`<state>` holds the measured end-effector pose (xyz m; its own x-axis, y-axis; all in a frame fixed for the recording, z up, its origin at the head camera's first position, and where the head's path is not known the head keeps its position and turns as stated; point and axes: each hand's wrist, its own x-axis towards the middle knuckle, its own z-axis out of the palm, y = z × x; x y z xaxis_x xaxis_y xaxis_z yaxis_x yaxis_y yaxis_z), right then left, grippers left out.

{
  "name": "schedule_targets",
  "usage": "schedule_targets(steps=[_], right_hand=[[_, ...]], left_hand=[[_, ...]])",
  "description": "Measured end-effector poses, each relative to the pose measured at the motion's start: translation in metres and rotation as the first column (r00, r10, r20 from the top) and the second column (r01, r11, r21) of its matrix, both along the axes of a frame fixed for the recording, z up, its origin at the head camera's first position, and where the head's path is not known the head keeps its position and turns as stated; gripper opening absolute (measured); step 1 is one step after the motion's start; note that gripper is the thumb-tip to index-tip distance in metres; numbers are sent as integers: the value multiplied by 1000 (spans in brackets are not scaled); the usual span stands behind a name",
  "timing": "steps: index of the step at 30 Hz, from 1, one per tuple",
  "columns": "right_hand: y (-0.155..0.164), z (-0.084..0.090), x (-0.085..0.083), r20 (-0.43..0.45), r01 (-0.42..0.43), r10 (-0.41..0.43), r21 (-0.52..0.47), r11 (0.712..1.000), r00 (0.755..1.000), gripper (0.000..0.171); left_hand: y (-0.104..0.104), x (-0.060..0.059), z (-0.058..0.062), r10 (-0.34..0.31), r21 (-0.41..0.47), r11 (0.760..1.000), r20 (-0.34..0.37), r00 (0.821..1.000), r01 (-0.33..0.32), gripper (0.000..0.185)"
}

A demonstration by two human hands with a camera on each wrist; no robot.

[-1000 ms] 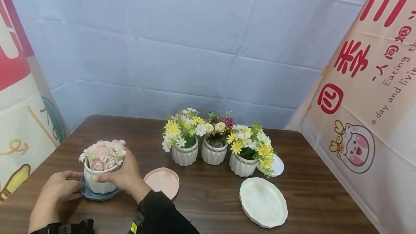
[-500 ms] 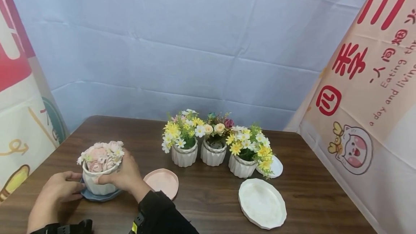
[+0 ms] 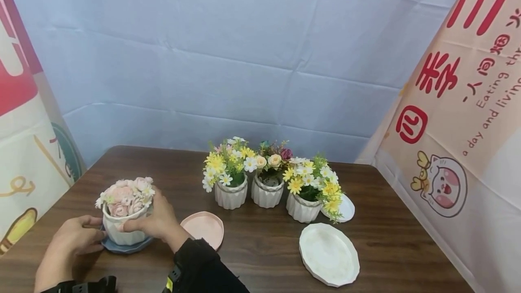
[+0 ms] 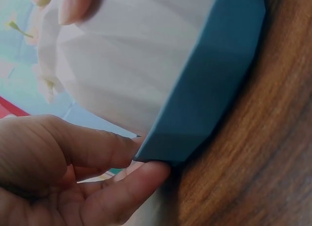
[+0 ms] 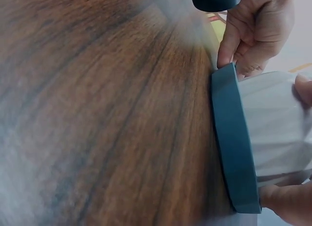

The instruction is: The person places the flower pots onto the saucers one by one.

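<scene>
On the dark wooden table (image 3: 252,257), the white faceted pot of pink flowers (image 3: 122,225) has barely shifted on its blue saucer (image 3: 126,247); right hand (image 3: 152,220) still grips the pot, left hand (image 3: 77,236) pinches the saucer's rim – seating continues

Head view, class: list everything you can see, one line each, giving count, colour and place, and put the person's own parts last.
Pot of pink flowers: one, white pot, front left, standing on the blue saucer.
Blue saucer: one, blue, under that pot on the table.
Pink saucer: one, pink, bare, right of the blue saucer.
Ribbed pots of mixed flowers: three, white, in a row mid-table; yellow, white and rose blooms.
White saucer: one, white, bare, front right.
Small white saucer: one, white, behind the rightmost ribbed pot.
Table: one, dark wood.
Backdrop: one, pale blue cloth.
Banners: two, printed, one at each side.
Left hand: grip on the blue saucer's edge.
Right hand: grip round the white pot.
</scene>
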<state>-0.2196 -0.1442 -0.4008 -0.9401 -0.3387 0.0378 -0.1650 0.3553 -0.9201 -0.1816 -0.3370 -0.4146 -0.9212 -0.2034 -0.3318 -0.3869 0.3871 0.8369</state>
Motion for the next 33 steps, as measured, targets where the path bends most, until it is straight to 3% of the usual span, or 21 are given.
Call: schedule_targets(steps=[11,25,33], right_hand=[[1,-1,-4,-6,-27,27,-36,999,1000,95],[9,0,-12,21,-78,80,-98,992,997,93],[11,-2,-16,40,-66,72,-125,990,997,93]], left_hand=[[4,0,0,22,-7,1000,-8,1000,-22,56],[12,-2,2,6,0,1000,-49,999,-6,55],[16,-3,3,-26,-23,999,-61,998,24,55]])
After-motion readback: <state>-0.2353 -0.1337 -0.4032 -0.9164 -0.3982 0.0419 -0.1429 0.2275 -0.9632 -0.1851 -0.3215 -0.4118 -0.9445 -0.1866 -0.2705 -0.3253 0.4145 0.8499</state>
